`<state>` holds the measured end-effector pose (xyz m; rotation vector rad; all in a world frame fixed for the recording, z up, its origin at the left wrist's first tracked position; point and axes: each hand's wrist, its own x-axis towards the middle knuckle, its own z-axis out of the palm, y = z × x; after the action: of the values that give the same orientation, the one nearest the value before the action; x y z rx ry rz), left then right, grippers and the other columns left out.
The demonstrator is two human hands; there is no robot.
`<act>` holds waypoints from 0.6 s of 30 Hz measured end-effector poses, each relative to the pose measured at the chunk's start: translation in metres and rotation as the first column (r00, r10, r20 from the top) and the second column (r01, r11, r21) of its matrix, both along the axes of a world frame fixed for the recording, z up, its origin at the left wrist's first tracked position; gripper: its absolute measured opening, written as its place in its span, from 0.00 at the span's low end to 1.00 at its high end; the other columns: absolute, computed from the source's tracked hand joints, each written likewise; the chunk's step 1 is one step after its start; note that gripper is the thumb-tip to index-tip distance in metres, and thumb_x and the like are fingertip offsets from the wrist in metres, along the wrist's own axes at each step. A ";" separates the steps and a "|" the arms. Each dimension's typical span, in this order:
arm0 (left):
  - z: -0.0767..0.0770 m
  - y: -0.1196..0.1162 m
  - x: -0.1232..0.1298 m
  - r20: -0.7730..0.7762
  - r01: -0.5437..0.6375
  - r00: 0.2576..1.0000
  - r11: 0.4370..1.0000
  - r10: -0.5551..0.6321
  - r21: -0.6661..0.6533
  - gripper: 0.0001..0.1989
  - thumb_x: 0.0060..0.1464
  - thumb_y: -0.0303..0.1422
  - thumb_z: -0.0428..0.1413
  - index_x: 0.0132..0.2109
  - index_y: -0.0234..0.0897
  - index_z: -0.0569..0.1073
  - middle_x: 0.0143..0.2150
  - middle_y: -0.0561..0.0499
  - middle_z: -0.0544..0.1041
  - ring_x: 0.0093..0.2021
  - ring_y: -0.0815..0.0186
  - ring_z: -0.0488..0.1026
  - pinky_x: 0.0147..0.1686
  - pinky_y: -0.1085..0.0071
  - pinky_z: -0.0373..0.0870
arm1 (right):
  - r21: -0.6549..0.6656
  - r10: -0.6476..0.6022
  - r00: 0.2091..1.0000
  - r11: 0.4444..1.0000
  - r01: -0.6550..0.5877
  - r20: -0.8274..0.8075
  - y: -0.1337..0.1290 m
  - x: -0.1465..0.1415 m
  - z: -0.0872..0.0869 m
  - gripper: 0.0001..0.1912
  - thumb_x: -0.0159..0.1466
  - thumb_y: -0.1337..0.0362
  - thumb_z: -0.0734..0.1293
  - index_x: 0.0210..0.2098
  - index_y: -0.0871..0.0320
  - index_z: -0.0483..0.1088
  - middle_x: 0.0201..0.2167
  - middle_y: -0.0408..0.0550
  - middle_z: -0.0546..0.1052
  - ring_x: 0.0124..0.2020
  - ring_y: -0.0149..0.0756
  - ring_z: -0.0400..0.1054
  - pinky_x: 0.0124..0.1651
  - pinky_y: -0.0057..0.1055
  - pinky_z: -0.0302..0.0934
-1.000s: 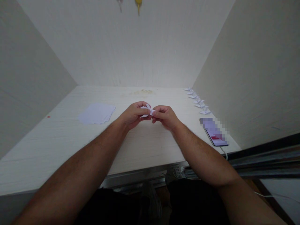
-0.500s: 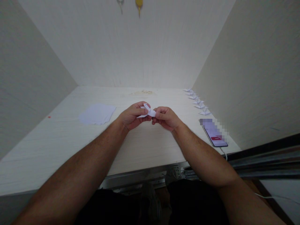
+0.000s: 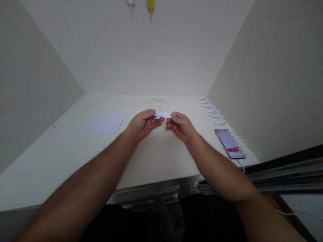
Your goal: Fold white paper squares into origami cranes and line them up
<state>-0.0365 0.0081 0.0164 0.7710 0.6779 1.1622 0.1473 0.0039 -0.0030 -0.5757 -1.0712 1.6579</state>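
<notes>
A small folded white paper piece (image 3: 160, 114) is held above the middle of the table, stretched between both hands. My left hand (image 3: 144, 123) pinches its left end between thumb and fingers. The right end is pinched by my right hand (image 3: 180, 125), its other fingers curled below. A short point of the paper sticks up near my left thumb. The parts of the paper under the fingertips are hidden.
A stack of white sheets (image 3: 105, 123) lies on the white table (image 3: 156, 161) at the left. Several folded paper figures (image 3: 220, 121) form a row along the right wall. Nearer, a phone (image 3: 230, 144) lies with a white cable (image 3: 241, 165) attached.
My hands have moved slightly apart, and more of the folded paper shows between them. The paper has turned and sits a little higher; my left thumb has shifted toward its left end.
</notes>
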 end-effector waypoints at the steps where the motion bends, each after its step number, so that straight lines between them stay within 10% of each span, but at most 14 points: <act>1: -0.001 0.001 0.000 0.003 -0.011 1.000 1.000 0.011 -0.016 0.05 0.53 0.29 0.62 0.37 0.31 0.76 0.33 0.45 0.82 0.32 0.63 0.82 0.35 0.69 0.79 | -0.007 -0.008 1.000 1.000 0.008 -0.006 0.001 0.000 0.000 0.21 0.51 0.53 0.80 0.28 0.56 0.67 0.25 0.40 0.76 0.25 0.29 0.70 0.30 0.28 0.70; 18: 0.003 0.000 0.003 -0.083 -0.093 0.992 0.996 0.093 0.010 0.07 0.55 0.28 0.62 0.34 0.33 0.71 0.33 0.44 0.81 0.32 0.61 0.82 0.29 0.71 0.77 | 0.014 -0.213 0.968 0.977 0.213 0.131 0.005 -0.005 -0.005 0.13 0.50 0.57 0.75 0.27 0.56 0.68 0.24 0.40 0.73 0.25 0.29 0.66 0.28 0.28 0.66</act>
<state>-0.0330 0.0076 0.0199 0.8033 0.7871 1.2223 0.1427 0.0089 -0.0080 -0.7818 -1.0646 1.4484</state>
